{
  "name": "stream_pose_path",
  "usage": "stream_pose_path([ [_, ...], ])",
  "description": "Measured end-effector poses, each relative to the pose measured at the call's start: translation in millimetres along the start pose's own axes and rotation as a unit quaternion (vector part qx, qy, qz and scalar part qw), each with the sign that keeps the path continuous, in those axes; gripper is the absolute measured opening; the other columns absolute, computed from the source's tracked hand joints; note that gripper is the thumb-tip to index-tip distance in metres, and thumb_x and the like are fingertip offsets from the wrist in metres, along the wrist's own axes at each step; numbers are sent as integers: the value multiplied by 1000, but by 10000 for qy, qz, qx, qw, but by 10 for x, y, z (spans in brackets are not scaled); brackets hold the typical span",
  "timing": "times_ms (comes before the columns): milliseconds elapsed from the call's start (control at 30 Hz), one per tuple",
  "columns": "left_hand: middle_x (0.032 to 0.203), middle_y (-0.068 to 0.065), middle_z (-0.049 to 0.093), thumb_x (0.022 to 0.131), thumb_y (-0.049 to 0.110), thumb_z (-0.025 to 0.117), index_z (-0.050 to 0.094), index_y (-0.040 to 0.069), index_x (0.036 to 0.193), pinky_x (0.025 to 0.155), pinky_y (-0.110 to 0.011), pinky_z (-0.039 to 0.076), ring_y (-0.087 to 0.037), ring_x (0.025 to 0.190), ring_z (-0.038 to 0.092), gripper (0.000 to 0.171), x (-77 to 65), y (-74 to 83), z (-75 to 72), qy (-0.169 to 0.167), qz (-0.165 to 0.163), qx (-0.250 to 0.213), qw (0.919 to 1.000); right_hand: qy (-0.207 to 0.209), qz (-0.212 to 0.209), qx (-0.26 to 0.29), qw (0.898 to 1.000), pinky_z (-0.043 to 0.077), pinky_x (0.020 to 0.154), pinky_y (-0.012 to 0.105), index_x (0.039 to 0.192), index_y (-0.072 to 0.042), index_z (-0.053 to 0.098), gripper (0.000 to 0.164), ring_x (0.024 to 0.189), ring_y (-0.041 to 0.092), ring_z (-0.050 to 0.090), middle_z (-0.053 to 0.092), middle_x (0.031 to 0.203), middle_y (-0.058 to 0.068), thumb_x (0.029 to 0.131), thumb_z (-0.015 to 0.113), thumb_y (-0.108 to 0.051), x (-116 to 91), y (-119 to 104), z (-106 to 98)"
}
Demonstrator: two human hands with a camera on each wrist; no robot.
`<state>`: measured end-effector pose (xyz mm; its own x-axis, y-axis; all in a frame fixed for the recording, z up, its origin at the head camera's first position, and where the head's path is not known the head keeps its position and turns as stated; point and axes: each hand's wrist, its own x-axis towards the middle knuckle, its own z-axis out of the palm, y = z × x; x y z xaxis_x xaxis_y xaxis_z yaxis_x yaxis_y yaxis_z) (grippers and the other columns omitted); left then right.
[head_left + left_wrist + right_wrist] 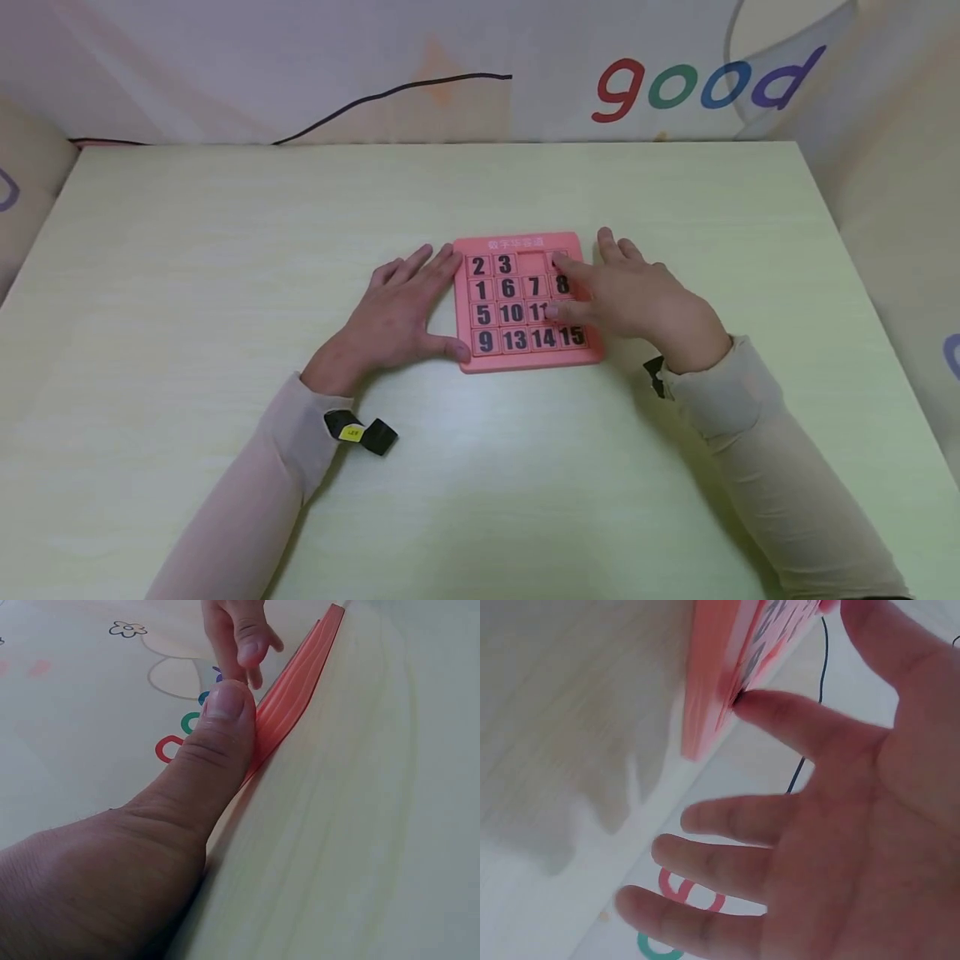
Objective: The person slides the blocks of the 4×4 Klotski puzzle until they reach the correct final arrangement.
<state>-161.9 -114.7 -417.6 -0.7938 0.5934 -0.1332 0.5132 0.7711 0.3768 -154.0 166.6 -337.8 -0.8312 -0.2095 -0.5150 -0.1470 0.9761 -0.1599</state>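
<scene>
A pink sliding number puzzle (525, 364) lies flat on the table, its black-numbered tiles facing up. In the top row an empty slot (532, 262) shows between the 3 tile (505, 264) and the tile at the top right corner. My left hand (401, 312) rests along the puzzle's left edge, thumb at the lower corner and fingertips at the upper one. My right hand (637, 296) reaches over the right side. Its index fingertip touches the top right tile, hiding most of its number, and the thumb hovers by the 11 tile. The other right fingers (712, 862) are spread out straight.
The pale table (225, 250) extends around the puzzle on all sides. Behind it hangs a light backdrop (375, 50) with the coloured word "good" and a black cord (390, 88). Each wrist wears a black strap (362, 432).
</scene>
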Motion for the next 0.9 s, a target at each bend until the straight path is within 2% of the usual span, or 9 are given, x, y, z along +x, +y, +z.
stream_pose_path([
  [167,169,1,5,78,81,62,9,18,164,120,-49,5,-20,154,-5,119,-5,-10,12,29,49,-37,10000,256,-395,-136,9988,26,103,78,163,-24,24,83,147,55,5,0,164,31,95,61,-56,51,-152,45],
  [300,169,2,4,78,82,60,9,19,164,120,-49,5,-21,154,-5,119,-7,-12,-1,9,34,16,10000,97,-652,-246,9975,24,105,77,163,-28,23,83,148,52,-1,-4,165,28,95,58,-60,113,-284,94],
  [400,169,2,4,78,83,60,9,19,164,120,-49,5,-21,154,-5,119,-13,-13,-6,5,21,12,10000,-35,-606,-233,9979,19,107,77,163,-29,21,84,149,51,-5,-7,165,27,95,57,-63,116,-310,98],
  [700,169,2,4,77,83,60,9,19,164,120,-48,5,-21,154,-4,120,-7,-22,0,62,22,21,10000,9,-151,-356,9993,21,104,79,159,-23,34,79,146,57,6,4,163,32,94,63,-56,36,-192,-17],
  [767,169,2,4,77,82,61,9,19,164,120,-48,5,-21,154,-4,120,-7,-22,-3,55,28,11,10000,133,-198,-357,9991,21,105,78,160,-21,33,80,146,57,7,5,163,32,94,62,-56,46,-232,-8],
  [900,169,2,4,78,82,60,9,19,164,120,-48,6,-22,154,-4,119,-11,-21,-4,29,42,30,10000,371,-610,-444,9965,20,108,76,162,-23,28,82,147,54,6,5,164,30,95,59,-60,95,-411,60],
])
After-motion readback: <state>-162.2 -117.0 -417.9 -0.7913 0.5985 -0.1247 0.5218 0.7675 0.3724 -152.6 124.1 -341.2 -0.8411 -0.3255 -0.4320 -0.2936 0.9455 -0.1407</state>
